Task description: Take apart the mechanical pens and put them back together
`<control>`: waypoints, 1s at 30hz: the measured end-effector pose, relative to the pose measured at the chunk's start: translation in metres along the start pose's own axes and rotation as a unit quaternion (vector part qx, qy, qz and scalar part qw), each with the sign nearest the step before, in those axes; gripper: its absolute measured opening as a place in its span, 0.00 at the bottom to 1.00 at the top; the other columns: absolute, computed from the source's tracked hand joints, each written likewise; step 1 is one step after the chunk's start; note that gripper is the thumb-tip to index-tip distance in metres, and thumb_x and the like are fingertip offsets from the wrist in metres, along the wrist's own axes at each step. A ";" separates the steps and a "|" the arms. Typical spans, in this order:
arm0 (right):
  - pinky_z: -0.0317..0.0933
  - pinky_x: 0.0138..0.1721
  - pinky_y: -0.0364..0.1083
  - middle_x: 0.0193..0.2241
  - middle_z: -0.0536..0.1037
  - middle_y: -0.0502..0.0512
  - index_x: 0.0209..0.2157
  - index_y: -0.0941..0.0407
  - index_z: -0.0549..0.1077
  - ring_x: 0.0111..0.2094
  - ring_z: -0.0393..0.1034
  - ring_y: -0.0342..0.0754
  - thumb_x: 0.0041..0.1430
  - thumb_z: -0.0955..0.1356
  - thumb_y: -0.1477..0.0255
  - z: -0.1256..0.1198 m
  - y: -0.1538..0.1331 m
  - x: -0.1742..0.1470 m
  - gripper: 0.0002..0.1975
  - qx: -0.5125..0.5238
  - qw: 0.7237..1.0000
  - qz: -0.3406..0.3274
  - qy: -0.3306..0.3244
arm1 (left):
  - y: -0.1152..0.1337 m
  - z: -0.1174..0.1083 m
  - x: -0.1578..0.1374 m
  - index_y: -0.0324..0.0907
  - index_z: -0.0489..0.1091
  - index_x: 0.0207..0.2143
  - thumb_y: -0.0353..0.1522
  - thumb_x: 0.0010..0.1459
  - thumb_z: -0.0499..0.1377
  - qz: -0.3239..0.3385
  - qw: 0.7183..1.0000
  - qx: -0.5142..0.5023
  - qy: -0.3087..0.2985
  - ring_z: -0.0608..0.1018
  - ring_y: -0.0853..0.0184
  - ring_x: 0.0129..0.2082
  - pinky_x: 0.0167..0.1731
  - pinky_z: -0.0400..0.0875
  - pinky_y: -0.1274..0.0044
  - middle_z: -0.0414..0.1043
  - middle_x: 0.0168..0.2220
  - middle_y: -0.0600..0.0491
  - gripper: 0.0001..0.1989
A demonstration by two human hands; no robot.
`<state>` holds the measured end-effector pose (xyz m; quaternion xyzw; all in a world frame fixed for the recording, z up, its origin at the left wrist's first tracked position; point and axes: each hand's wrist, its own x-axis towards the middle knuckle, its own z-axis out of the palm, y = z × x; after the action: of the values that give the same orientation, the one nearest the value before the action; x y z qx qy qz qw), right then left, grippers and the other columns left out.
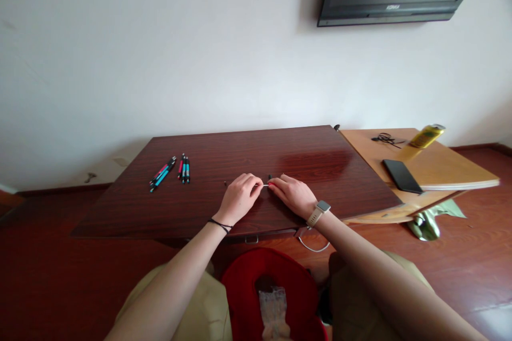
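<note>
Thin white piece (262, 186): it is between the two hands, over the near half of the dark table (240, 152); we cannot tell if it touches the wood.
Left hand (240, 192): its fingers are closed in a pinch on the white piece; the wrist, with a black band (220, 225), bends inward.
Right hand (294, 194): its fingertips grip a small red part (271, 185); the palm faces down and the forearm comes in slanting.
Alignment: we should hold the white piece and red part in one straight line, because a tilt could bend something so thin.
Force: we judge that light, even pressure is better, with both wrists low.
</note>
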<state>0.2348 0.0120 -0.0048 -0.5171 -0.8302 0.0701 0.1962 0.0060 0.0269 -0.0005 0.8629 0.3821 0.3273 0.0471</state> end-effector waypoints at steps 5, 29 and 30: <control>0.63 0.41 0.43 0.42 0.78 0.56 0.54 0.50 0.78 0.42 0.76 0.49 0.80 0.59 0.58 0.000 0.001 -0.001 0.19 0.013 1.000 -0.010 0.015 | 0.000 0.002 -0.001 0.45 0.72 0.39 0.31 0.73 0.58 -0.028 0.998 -0.056 0.009 0.79 0.61 0.42 0.47 0.74 0.69 0.78 0.40 0.51 0.06; 0.69 0.49 0.49 0.41 0.83 0.55 0.41 0.54 0.77 0.43 0.77 0.52 0.64 0.74 0.57 0.000 0.007 0.004 0.15 0.408 0.898 0.055 0.156 | -0.006 -0.007 0.000 0.44 0.75 0.41 0.33 0.71 0.60 -0.082 0.983 -0.158 0.032 0.82 0.63 0.40 0.45 0.77 0.70 0.80 0.41 0.51 0.04; 0.69 0.48 0.49 0.41 0.83 0.55 0.42 0.54 0.78 0.42 0.77 0.52 0.63 0.74 0.57 0.000 0.007 0.004 0.15 0.420 0.893 0.057 0.150 | -0.006 -0.007 0.000 0.44 0.75 0.41 0.33 0.71 0.60 -0.084 0.984 -0.155 0.034 0.81 0.63 0.40 0.45 0.77 0.70 0.80 0.41 0.51 0.05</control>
<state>0.2389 0.0189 -0.0060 -0.4374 -0.6530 0.3452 0.5129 -0.0020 0.0298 0.0032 0.7985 0.3990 0.4068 0.1943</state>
